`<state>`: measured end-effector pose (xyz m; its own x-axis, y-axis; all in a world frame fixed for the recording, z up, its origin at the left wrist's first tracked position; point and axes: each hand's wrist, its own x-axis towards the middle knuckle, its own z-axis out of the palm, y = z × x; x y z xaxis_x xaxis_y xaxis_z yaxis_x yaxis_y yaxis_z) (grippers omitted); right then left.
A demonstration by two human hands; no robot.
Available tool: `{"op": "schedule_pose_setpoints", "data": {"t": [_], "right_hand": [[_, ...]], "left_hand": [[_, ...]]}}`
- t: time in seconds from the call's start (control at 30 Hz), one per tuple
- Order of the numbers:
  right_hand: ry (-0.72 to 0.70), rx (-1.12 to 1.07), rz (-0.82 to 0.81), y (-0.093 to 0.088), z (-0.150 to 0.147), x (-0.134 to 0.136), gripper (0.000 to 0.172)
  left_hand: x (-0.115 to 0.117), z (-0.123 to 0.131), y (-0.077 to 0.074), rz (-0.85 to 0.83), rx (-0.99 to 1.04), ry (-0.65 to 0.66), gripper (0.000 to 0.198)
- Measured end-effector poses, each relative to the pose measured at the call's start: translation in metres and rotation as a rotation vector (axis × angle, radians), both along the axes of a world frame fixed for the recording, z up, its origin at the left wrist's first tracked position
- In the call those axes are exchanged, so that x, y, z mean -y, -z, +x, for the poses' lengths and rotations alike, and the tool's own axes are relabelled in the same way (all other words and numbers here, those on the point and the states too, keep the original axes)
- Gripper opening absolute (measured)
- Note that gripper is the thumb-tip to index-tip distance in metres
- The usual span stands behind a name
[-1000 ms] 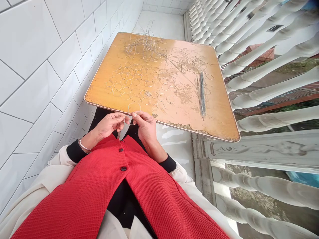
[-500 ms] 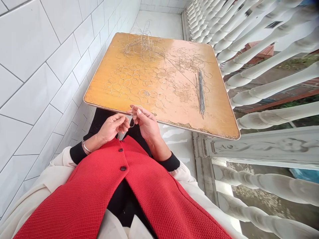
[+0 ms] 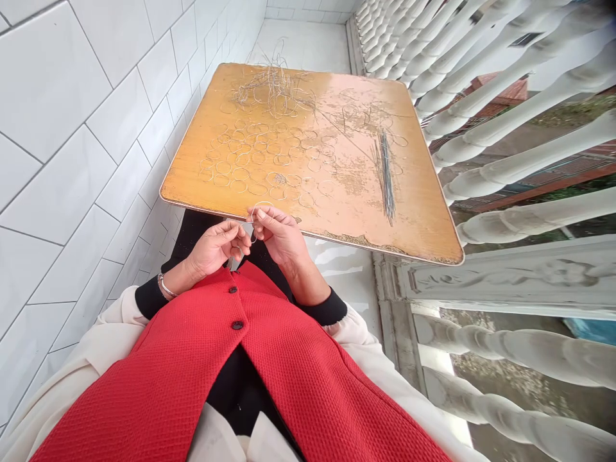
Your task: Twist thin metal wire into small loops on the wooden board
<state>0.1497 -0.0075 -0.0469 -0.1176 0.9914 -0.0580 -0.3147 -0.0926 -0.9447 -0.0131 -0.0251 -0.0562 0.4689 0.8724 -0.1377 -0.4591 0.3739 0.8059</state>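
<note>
The right hand (image 3: 280, 237) has its grip clamped on a wire loop (image 3: 262, 203), seemingly to steady it. The left hand (image 3: 216, 248) curls close by; whether clamped, I cannot tell.

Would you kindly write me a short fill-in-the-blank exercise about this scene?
1. The right hand pinches a wire loop between its fingers and its ____.
2. A bracelet circles the person's ____ wrist.
3. On the table, the bundle of straight wires lies toward the person's ____ side.
4. The colour of the vest is ____.

Missing words: thumb; left; right; red.
</note>
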Motion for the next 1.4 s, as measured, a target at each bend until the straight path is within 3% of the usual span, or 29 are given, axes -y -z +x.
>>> {"op": "schedule_pose_setpoints", "data": {"t": [0.23, 0.37, 0.57, 1.23, 1.4], "right_hand": [[-0.040, 0.000, -0.063, 0.011, -0.001, 0.019, 0.028], [0.040, -0.024, -0.065, 0.013, -0.007, 0.021, 0.024], [0.111, 0.007, -0.001, 0.014, -0.011, 0.020, 0.022], [0.124, 0.228, 0.070, 0.009, -0.005, 0.020, 0.025], [0.101, 0.383, 0.079, 0.004, -0.002, 0.020, 0.025]], "left_hand": [[-0.002, 0.001, 0.002, 0.019, 0.008, -0.121, 0.028], [-0.001, 0.003, -0.004, -0.007, -0.010, -0.154, 0.028], [0.001, 0.003, -0.005, 0.012, 0.031, -0.091, 0.033], [0.005, -0.002, -0.002, -0.043, -0.027, -0.099, 0.026], [0.003, -0.007, -0.005, -0.037, -0.007, -0.018, 0.033]]}}
